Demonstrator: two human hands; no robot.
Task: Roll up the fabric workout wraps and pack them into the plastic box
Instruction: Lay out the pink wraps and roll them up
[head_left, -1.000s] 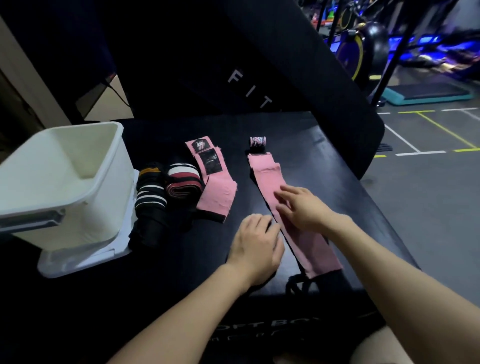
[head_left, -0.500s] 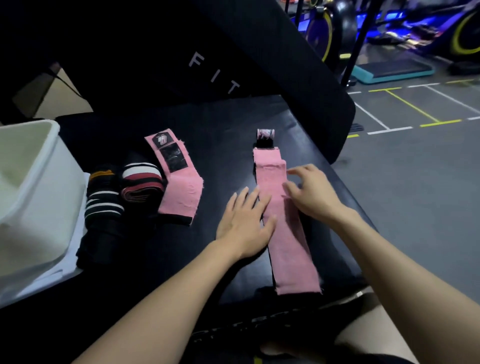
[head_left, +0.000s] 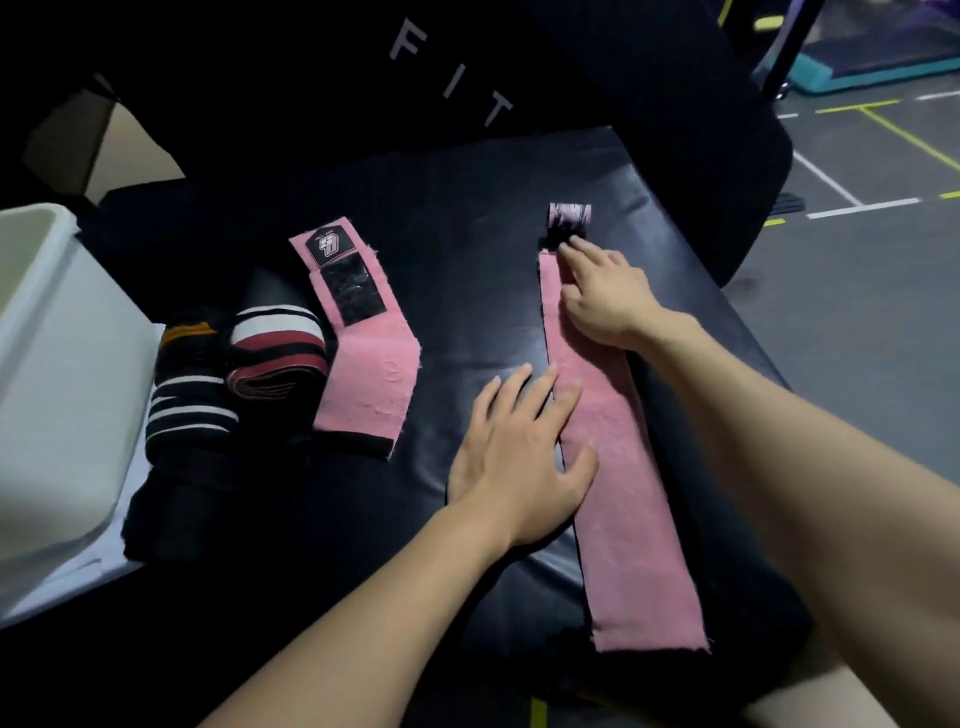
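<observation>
Flattening step: your left hand (head_left: 514, 457) and right hand (head_left: 602, 296), both flat with fingers straight, press the unrolled pink wrap (head_left: 623, 467) at 3 o'clock of the white plastic box (head_left: 47, 332); next, roll from one end.

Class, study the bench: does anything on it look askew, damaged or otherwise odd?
Nothing is spilled or broken. The shorter pink fabric wrap lies folded and skewed, its edges frayed, while the long pink fabric wrap lies straight under the left hand and right hand. The white plastic box sits upright.
</observation>
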